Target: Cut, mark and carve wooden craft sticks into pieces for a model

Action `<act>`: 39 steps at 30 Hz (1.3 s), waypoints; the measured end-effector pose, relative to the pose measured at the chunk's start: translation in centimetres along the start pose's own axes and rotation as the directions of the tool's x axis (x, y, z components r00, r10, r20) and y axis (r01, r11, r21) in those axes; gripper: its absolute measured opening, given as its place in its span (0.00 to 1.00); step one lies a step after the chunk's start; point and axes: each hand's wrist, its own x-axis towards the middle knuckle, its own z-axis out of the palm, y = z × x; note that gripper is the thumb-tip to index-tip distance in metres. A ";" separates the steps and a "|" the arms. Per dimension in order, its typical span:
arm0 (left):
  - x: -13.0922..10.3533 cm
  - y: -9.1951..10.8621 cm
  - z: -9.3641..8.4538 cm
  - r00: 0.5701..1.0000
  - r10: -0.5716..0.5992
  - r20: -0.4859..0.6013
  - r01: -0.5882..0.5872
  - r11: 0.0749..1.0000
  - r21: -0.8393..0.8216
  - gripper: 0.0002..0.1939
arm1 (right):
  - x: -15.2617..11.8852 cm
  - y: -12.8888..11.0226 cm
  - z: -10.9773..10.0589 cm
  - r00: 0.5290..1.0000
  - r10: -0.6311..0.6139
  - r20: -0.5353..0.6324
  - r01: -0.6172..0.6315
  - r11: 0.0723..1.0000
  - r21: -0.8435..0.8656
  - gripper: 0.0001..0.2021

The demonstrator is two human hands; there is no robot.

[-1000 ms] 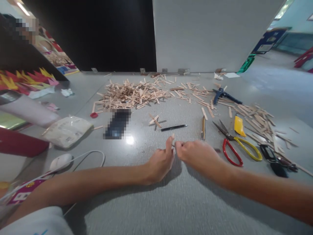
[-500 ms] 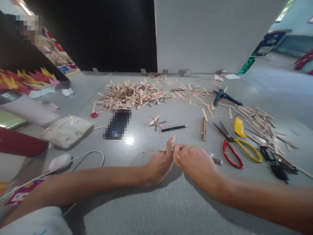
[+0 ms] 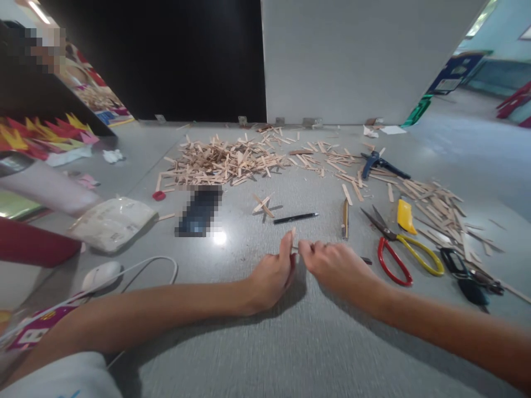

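My left hand (image 3: 274, 276) is closed at the middle of the grey table, pinching a small wooden piece (image 3: 293, 232) whose pale tip shows above the fingers. Just to its right, my right hand (image 3: 329, 265) is closed too, around something thin and mostly hidden that spans the small gap between the hands. Beyond the hands lie a black pen (image 3: 295, 218) and several crossed wooden sticks (image 3: 263, 205). A yellowish cutter-like tool (image 3: 345, 219) rests to the right of the pen.
Wooden sticks (image 3: 224, 160) are heaped at the back. Scissors (image 3: 390, 235), blue pliers (image 3: 379, 165) and a yellow object (image 3: 405, 215) lie right. A phone (image 3: 199, 211), plastic packet (image 3: 114, 223), white mouse (image 3: 102, 275) and cable are left. Upright panels (image 3: 352, 61) stand behind.
My right hand has shifted slightly right, opening a small gap between the hands where a thin part now shows. My left hand stays nearly in place.
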 end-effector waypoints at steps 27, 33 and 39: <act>0.8 1.6 -2.3 0.998 -0.033 -0.051 0.011 0.923 -0.384 0.24 | -3.1 1.7 3.1 0.831 0.046 -0.554 -0.050 0.999 0.008 0.23; 0.6 1.7 -2.6 0.997 0.063 -0.035 -0.071 0.945 -0.319 0.28 | -4.1 1.2 1.5 0.890 0.036 -0.454 -0.073 0.995 -0.064 0.27; 1.0 0.9 -1.9 0.980 0.091 -0.178 -0.143 0.942 -0.303 0.25 | -4.4 1.5 0.9 0.913 0.010 -0.408 -0.118 0.964 -0.240 0.31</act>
